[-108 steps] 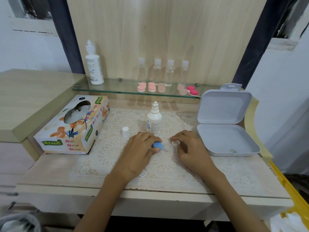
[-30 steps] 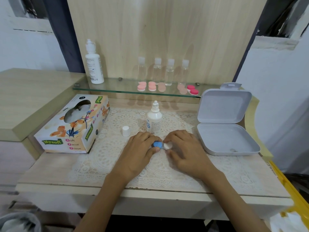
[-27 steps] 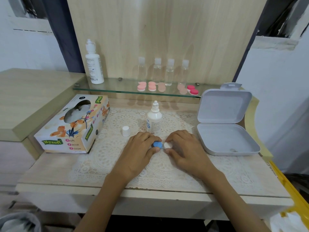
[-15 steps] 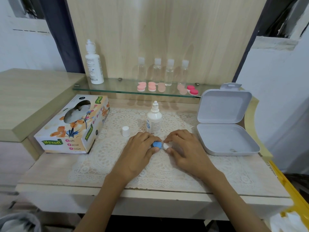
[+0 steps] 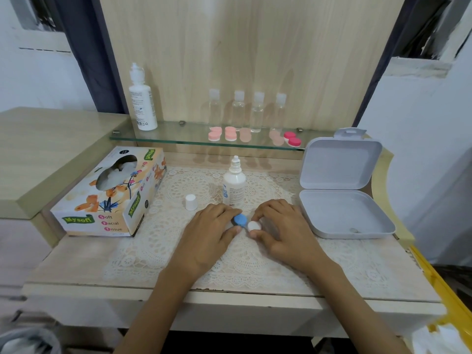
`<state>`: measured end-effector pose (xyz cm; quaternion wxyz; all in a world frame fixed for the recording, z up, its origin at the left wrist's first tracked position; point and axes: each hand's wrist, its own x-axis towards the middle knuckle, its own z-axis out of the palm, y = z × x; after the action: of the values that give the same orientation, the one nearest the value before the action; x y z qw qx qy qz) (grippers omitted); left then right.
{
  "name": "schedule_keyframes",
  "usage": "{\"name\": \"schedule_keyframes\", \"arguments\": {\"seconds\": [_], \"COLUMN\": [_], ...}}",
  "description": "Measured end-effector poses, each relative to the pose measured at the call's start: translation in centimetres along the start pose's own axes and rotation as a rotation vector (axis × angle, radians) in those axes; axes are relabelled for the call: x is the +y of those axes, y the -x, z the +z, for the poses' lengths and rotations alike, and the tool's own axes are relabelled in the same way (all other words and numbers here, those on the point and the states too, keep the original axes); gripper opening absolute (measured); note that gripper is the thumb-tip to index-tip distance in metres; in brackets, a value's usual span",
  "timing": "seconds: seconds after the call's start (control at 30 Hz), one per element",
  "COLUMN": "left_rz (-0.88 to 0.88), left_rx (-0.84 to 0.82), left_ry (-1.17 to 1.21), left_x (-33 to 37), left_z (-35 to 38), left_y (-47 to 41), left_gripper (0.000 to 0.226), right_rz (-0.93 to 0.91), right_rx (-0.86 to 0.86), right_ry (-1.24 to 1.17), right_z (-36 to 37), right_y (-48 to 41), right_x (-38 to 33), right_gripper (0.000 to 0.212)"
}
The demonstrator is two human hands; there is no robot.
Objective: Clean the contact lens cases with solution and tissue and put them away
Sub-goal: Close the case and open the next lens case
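Note:
A contact lens case lies on the lace mat between my hands. My left hand (image 5: 208,235) pinches its blue-capped side (image 5: 240,219). My right hand (image 5: 283,229) has thumb and fingers closed around its white cap (image 5: 254,225). Just behind them stands a small solution bottle (image 5: 234,186) with its nozzle bare, and its white cap (image 5: 191,202) stands to the left. A tissue box (image 5: 112,194) lies at the left. Several pink lens cases (image 5: 230,134) and a red one (image 5: 292,139) sit on the glass shelf (image 5: 178,135).
An open grey hinged box (image 5: 342,215) sits at the right, lid upright. A tall white bottle (image 5: 140,100) and several clear small bottles (image 5: 257,111) stand on the shelf. A yellow object (image 5: 444,295) runs along the lower right edge.
My right hand moved left from beside the case onto its white cap and stays closed there. My left hand has kept its hold on the blue side.

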<state>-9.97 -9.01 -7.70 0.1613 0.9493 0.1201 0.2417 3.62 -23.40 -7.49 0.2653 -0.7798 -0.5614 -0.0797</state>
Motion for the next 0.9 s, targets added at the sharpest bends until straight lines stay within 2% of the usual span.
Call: {"name": "schedule_keyframes", "arguments": {"seconds": [0.13, 0.3, 0.47, 0.67, 0.8, 0.9], "left_rz": [-0.049, -0.087, -0.101, -0.117, -0.122, -0.126], "left_rx": [-0.047, -0.093, -0.189, -0.182, -0.174, -0.165], "left_ry": [-0.01, -0.057, -0.159, -0.165, -0.159, -0.151], "left_x": [0.2, 0.7, 1.5, 1.7, 1.8, 1.8], "left_z": [-0.4, -0.2, 0.2, 0.4, 0.4, 0.4], "left_y": [-0.2, 0.5, 1.7, 1.9, 1.9, 2.0], "left_gripper": [0.042, 0.045, 0.082, 0.086, 0.086, 0.086], "right_rz": [0.015, 0.042, 0.042, 0.099, 0.182, 0.2], "right_rx": [0.002, 0.0, 0.032, 0.114, 0.224, 0.29], "right_ry": [-0.018, -0.045, -0.052, -0.029, -0.061, -0.064], "right_z": [0.0, 0.1, 0.0, -0.2, -1.3, -2.6], "right_y": [0.0, -0.1, -0.1, -0.6, -1.8, -4.3], "right_x": [-0.1, 0.0, -0.2, 0.0, 0.1, -0.3], "right_gripper": [0.042, 0.041, 0.04, 0.04, 0.029, 0.028]}}
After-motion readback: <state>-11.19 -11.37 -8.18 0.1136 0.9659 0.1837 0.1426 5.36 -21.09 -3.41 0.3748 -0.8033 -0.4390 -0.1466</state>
